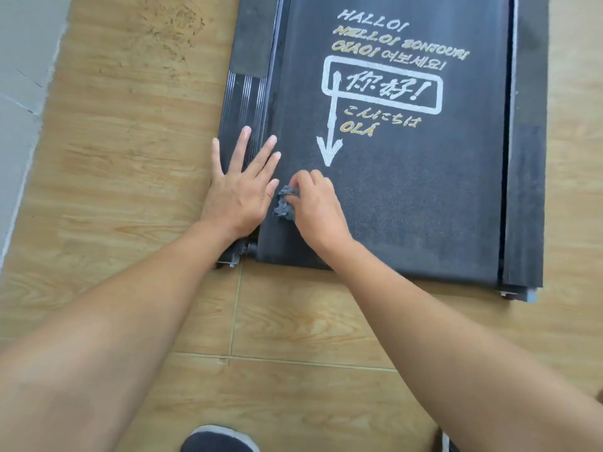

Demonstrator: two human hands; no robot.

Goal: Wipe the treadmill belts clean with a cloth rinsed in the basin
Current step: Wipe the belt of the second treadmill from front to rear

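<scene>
Nearest: dark shoe (218,440) on the wood-look floor (293,321), 2 bare forearms reaching forward to the near end of the treadmill belt (408,197). Right hand (315,203) has its grip closed on a crumpled grey cloth (284,203), pressed onto the belt near its left edge; left hand (239,187) is flat, fingers spread, holding nothing, braced across the ribbed left side rail (243,102) with fingertips on the belt, just beside the cloth. Farther up: white arrow (330,132), then multilingual greeting print (385,89).

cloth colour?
Grey-blue, crumpled cloth held in the right hand on the black belt. Head view, the only one.
</scene>
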